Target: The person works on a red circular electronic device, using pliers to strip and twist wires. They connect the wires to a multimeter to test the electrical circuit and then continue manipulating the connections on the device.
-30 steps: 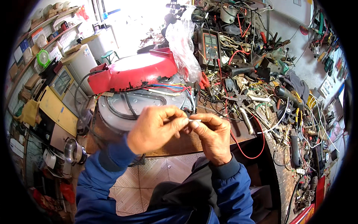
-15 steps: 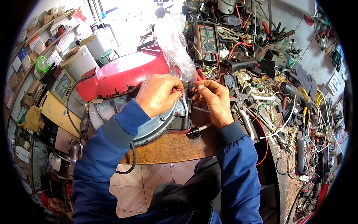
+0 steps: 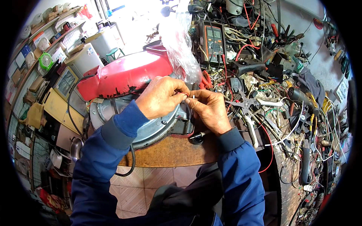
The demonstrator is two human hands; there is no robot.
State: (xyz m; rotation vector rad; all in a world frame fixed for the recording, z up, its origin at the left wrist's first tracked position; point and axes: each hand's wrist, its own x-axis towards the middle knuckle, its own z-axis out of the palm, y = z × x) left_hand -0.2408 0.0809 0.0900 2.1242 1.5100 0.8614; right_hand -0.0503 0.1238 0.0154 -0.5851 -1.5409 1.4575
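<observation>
Over a red appliance housing point(image 3: 132, 75) with a round grey metal part point(image 3: 151, 130), my two hands meet at the fingertips. My left hand point(image 3: 160, 98) pinches a thin red wire point(image 3: 187, 93); its thumb and forefinger are closed on it. My right hand point(image 3: 210, 111) is pinched too, close against the left, with a small white piece point(image 3: 193, 96) showing at its fingertips. How the wire and that piece sit together is hidden by the fingers. A round black knob point(image 3: 196, 138) lies on the wooden tabletop beside the housing, below my right hand.
An orange-edged multimeter point(image 3: 213, 39) stands behind my hands, near clear plastic wrap point(image 3: 177, 49). To the right, wire strippers point(image 3: 247, 104) lie among heaped cables and tools. A black cord point(image 3: 134, 160) hangs over the wooden table edge point(image 3: 169, 156). Shelves line the left wall.
My right hand has moved left and slightly down, so its fingertips now meet those of my left hand. The left hand stays near its place, still pinching the red wire.
</observation>
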